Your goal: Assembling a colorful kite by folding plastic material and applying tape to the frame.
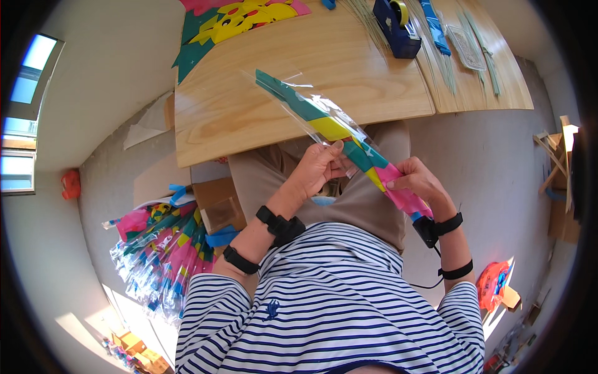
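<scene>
A long folded kite (339, 133) in green, yellow and pink lies slanted in a clear plastic sleeve (311, 100) above my lap. My left hand (317, 167) pinches the sleeve near its middle, thumb on the wrapper. My right hand (417, 182) grips the pink lower end of the kite. The green tip points up and left over the wooden table (249, 106). Both wrists wear black bands.
A blue tape dispenser (396, 25), thin sticks (445, 68) and a clear packet (466, 47) lie at the table's far side. A bright flat kite (240, 22) hangs over the far left edge. A heap of bagged kites (163, 249) lies on the floor at my left.
</scene>
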The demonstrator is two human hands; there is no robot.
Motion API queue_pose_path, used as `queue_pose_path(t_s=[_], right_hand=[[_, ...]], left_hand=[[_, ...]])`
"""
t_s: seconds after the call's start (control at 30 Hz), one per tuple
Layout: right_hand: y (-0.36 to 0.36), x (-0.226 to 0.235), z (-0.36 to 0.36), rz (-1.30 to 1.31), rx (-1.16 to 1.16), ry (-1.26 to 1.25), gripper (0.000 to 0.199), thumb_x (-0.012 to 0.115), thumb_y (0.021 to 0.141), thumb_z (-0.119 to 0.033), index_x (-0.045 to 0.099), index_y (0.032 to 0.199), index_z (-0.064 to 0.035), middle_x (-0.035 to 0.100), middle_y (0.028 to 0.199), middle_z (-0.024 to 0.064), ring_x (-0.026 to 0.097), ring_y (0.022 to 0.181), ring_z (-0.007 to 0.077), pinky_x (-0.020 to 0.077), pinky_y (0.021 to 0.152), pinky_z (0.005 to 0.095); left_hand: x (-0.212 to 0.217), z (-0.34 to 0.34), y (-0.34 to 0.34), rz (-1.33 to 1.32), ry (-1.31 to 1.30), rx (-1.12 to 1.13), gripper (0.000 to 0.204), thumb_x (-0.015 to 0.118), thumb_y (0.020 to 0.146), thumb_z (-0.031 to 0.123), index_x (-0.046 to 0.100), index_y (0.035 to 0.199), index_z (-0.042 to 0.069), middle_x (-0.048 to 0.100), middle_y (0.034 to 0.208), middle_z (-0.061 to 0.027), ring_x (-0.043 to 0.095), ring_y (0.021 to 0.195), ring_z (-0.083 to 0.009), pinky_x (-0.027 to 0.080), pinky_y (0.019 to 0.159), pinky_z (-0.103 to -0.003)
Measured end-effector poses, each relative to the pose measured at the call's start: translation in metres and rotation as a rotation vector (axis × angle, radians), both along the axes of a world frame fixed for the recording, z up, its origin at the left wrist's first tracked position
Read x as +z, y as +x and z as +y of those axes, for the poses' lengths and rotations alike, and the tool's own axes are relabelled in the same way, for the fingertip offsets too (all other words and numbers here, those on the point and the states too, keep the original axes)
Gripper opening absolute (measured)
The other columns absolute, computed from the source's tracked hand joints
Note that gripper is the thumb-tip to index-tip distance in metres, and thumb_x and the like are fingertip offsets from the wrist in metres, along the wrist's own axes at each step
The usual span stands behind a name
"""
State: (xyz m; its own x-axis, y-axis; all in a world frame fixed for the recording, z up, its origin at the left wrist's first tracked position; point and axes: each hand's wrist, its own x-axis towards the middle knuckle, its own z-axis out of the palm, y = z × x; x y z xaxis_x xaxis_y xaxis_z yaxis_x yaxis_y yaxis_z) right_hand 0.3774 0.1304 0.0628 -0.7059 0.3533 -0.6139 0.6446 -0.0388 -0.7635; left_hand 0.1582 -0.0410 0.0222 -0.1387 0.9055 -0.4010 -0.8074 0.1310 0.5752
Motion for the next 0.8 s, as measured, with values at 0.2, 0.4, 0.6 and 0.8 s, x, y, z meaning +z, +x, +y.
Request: queue_pose_path(t_s=[0.2, 0.4, 0.6, 0.8], right_hand=[[-0.065, 0.020, -0.016, 0.061, -0.021, 0.045, 0.028, 0.077, 0.079, -0.016, 0.074, 0.096, 0.0062, 0.069, 0.076, 0.0083, 0.064, 0.068, 0.0146, 0.0514, 0.064, 0.0323], [-0.046, 0.021, -0.034, 0.114, -0.081, -0.098, 0.023, 0.076, 0.082, -0.011, 0.074, 0.096, 0.0065, 0.070, 0.077, 0.0072, 0.065, 0.064, 0.0134, 0.0525, 0.060, 0.0294], [-0.048, 0.018, -0.049, 0.098, -0.089, -0.058, 0.021, 0.077, 0.083, -0.012, 0.074, 0.094, 0.0054, 0.070, 0.077, 0.0066, 0.065, 0.063, 0.0131, 0.0523, 0.060, 0.0292], [-0.029, 0.009, -0.051, 0.210, -0.082, -0.065, 0.034, 0.079, 0.086, -0.024, 0.072, 0.103, 0.0038, 0.069, 0.084, 0.0046, 0.063, 0.072, 0.0113, 0.0518, 0.065, 0.0271]], left_hand=[[-0.004, -0.014, 0.007, 0.062, -0.105, -0.106, 0.035, 0.069, 0.101, 0.031, 0.062, 0.121, 0.003, 0.071, 0.111, -0.0097, 0.072, 0.102, -0.0212, 0.061, 0.090, -0.039], [-0.016, -0.021, -0.055, -0.016, -0.049, 0.260, 0.029, 0.074, 0.097, 0.022, 0.063, 0.122, 0.010, 0.072, 0.119, -0.0080, 0.071, 0.109, -0.0222, 0.060, 0.094, -0.046], [-0.007, -0.005, -0.018, 0.015, -0.053, 0.208, 0.030, 0.074, 0.094, 0.007, 0.064, 0.122, 0.003, 0.074, 0.113, -0.0116, 0.074, 0.102, -0.0241, 0.062, 0.091, -0.043], [0.003, 0.004, -0.032, 0.123, -0.036, 0.282, 0.027, 0.075, 0.090, 0.002, 0.066, 0.116, 0.001, 0.076, 0.107, -0.0119, 0.074, 0.099, -0.0233, 0.063, 0.088, -0.040]])
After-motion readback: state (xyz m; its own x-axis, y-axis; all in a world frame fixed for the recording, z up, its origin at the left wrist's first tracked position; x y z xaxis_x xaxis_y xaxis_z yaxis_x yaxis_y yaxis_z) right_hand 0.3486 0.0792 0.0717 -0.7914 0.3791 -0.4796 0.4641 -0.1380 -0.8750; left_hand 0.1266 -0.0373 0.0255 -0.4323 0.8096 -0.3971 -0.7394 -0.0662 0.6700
